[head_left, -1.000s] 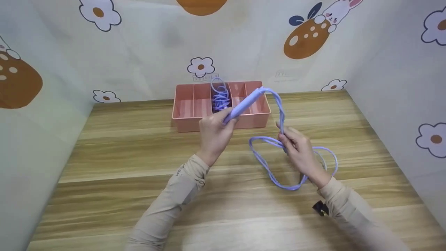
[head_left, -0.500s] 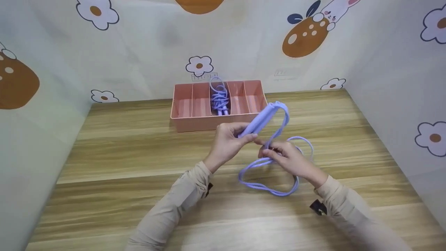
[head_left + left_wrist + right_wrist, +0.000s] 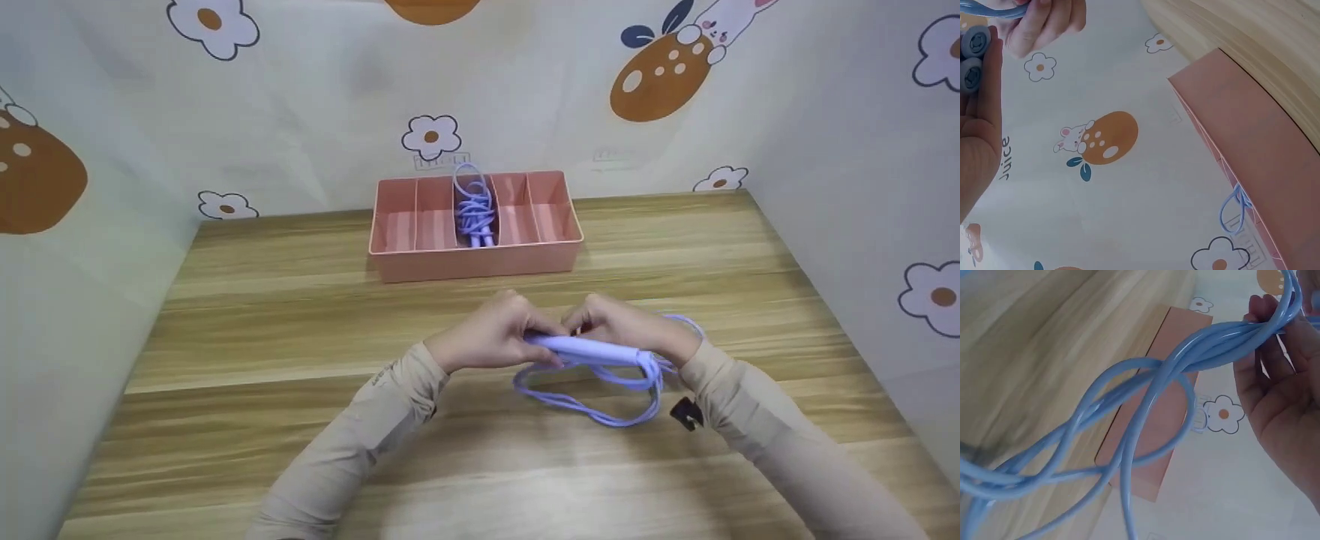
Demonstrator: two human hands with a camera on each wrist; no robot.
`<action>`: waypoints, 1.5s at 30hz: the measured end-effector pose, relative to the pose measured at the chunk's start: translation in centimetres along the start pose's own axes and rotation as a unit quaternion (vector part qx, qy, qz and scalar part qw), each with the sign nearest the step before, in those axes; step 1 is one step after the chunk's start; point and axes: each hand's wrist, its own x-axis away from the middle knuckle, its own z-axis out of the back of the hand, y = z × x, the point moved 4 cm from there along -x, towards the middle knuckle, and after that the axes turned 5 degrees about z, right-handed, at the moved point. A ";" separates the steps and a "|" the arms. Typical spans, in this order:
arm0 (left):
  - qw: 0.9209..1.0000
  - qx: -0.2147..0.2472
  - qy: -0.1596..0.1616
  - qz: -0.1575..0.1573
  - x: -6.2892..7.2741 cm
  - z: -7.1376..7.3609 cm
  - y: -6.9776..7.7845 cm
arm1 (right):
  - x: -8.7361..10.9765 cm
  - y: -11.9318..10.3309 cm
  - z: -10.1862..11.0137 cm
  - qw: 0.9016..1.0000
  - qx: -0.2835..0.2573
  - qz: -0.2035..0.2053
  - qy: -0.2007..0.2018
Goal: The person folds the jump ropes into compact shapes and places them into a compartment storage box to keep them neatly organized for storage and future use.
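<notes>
In the head view my left hand (image 3: pixel 495 334) grips the light-blue handles (image 3: pixel 592 350) of a jump rope, pointing right. Their two round ends (image 3: pixel 976 41) show side by side in the left wrist view. My right hand (image 3: pixel 626 328) is close beside it, behind the handles, its fingertips partly hidden. In the right wrist view, that hand's fingers curl round several gathered strands of the blue cord (image 3: pixel 1213 351). Loose loops of the cord (image 3: pixel 559 401) hang and spread below both hands, over the wooden table.
A pink divided box (image 3: pixel 480 264) stands at the back of the table (image 3: pixel 285 315), against the patterned wall covering. Its middle compartment holds another wound-up jump rope (image 3: pixel 475 214), with one loop sticking up above the rim. A small black item (image 3: pixel 685 413) shows at the right sleeve.
Both hands have come down and nearer, away from the box. The handles have swung from slanting upward to nearly level, and the right hand has moved left and in behind them with the cord.
</notes>
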 end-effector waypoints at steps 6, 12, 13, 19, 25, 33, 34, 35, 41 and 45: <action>0.991 -0.116 -0.054 0.025 -0.2 -1.5 -0.1 | -1.0 0.2 0.7 0.988 0.154 -0.026 0.017; 0.978 -0.187 -0.051 0.075 -0.4 -2.5 -0.7 | -1.5 -0.1 1.4 0.953 0.284 -0.049 0.088; 0.977 -0.195 -0.044 0.080 -0.5 -2.6 -0.8 | -1.5 -0.2 1.5 0.945 0.305 -0.058 0.105; 0.967 -0.220 0.021 0.124 -0.8 -2.5 -1.5 | -1.7 -1.5 2.6 0.883 0.409 -0.103 0.207; 0.951 -0.213 0.110 0.195 -0.9 -1.9 -2.3 | -1.2 -2.5 3.3 0.856 0.406 -0.127 0.293; 0.932 -0.115 0.217 0.268 -0.6 -1.0 -4.7 | -0.7 -3.8 2.0 0.900 0.299 -0.133 0.288; 0.929 -0.102 0.230 0.271 -0.5 -0.9 -4.9 | -0.6 -3.8 1.7 0.904 0.288 -0.134 0.286; 0.927 -0.089 0.242 0.273 -0.4 -0.8 -5.1 | -0.5 -3.8 1.5 0.906 0.283 -0.133 0.287; 0.911 -0.063 0.322 0.251 0.1 -0.5 -5.3 | 0.4 -3.9 0.0 0.896 0.278 -0.134 0.320; 0.898 -0.028 0.374 0.229 0.3 0.1 -5.0 | 0.9 -3.9 -0.9 0.889 0.270 -0.141 0.341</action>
